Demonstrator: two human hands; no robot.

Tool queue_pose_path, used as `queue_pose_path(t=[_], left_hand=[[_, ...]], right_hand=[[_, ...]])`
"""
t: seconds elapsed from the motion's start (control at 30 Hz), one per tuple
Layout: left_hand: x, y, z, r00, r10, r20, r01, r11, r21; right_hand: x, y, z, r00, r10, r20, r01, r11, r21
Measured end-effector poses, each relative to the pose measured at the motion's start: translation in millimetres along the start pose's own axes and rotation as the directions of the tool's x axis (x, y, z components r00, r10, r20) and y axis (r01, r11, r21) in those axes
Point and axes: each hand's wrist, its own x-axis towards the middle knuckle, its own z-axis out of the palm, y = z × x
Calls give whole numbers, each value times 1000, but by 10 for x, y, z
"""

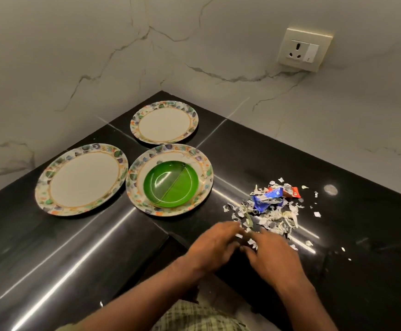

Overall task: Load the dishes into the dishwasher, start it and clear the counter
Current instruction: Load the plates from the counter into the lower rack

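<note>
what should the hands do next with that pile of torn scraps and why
Probably cup both hands round the scrap pile and rake it together. The left hand and right hand already sit at its near edge, fingers loose, while bits lie scattered across the black counter.

Bowl (171, 184) on plate (169, 179); paper scraps (272, 210) right of it

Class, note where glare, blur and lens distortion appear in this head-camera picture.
Head view: bright streaks of glare cross the glossy black stone counter; both hands, left and right, are motion-blurred over the torn paper scraps; wide-angle distortion bends the counter edges.
</note>
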Motion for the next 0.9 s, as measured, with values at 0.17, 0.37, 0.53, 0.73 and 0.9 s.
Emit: queue_pose_path(t=[0.17, 0.37, 0.53, 0.73, 0.9], left_hand=[[-94, -451, -489, 905, -235, -355, 244, 969, -20], [-167, -843, -962, 660, -616, -429, 637, 762, -114], [-65, -1039, -1146, 543, -766, -344, 751, 626, -210], [68, -1244, -1136, 505, -793, -340, 744, 600, -294], [245, -1123, -1013, 467, -832, -301, 635, 552, -541]], right_hand=[[475, -603, 30, 986, -132, 98, 138, 989, -59], [734, -977, 25, 962, -112, 251, 161, 970, -182], [720, -1074, 30, 960, -105, 260, 168, 958, -233], [691, -1015, 192, 965, -85, 248, 127, 979, -159], [752, -912, 323, 963, -81, 257, 116, 985, -126]])
